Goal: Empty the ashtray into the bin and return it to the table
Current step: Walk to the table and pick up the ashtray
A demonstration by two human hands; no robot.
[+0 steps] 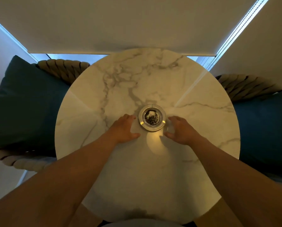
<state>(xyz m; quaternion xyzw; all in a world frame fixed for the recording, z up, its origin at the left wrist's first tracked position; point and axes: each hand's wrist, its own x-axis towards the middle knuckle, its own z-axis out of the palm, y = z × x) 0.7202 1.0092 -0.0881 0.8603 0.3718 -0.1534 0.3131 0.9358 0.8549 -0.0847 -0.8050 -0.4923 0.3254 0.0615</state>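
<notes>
both hands are spread wide with nothing in them. the left hand (125,128) lies low over the marble with fingers fanned toward the ashtray (152,119), thumb stretched out along the near side, fingertips just short of the glass rim. the right hand (180,130) mirrors it on the other side, fingers curved, thumb hooked inward, cupped just beside the rim but apart from it as far as the view shows; whether either palm actually presses on the tabletop cannot be told.

the ashtray sits flat and upright on the table (202,161), a little beyond the middle of the round top, right between the two hands. it is thick clear glass, round, with a notch in the far rim, and its bowl holds dark ash (151,119) with a pale patch toward the far left of the bowl. a warm yellow glow falls on the marble just in front of it.

both bare forearms reach in from the near edge, converging on the glass. to the left a dark teal cushion (25,104) rests on a woven rope chair (64,69); a matching chair and cushion stand on the right. a lowered roller blind (120,25) hangs behind the table.
</notes>
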